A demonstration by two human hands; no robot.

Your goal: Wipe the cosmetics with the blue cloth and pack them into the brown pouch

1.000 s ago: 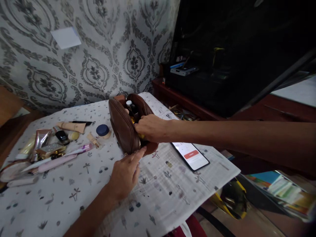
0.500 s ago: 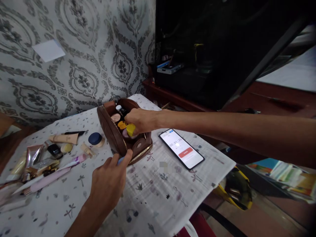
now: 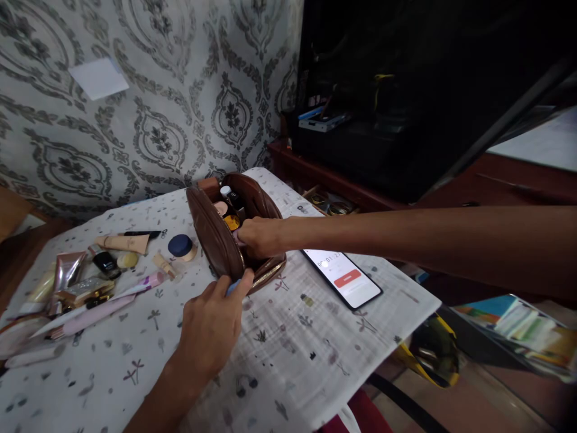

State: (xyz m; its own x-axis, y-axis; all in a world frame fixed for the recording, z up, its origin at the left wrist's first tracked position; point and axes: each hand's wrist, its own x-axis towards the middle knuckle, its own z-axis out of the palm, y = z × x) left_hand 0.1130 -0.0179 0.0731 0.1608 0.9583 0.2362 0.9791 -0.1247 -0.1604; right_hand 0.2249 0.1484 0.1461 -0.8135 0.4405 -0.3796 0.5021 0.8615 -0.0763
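Note:
A brown makeup bag lies unzipped on the cloth, with cosmetics inside it. My left hand pinches the bag's near edge beside the gold zipper; a bit of blue shows under its fingers. My right hand reaches into the bag with curled fingers, and what they hold is hidden. Next to it in the bag are a yellow-orange item, a round pinkish item and a dark bottle with a white top.
Left of the bag lie a blue-lidded jar, a beige tube, a dark bottle and several other cosmetics. A phone showing a timer rests under my right forearm. A large black screen stands behind.
My right hand has moved lower into the bag, over where the yellow-capped item showed. The white-topped bottle now stands clear of its fingers. My left hand keeps its grip; the view has shifted.

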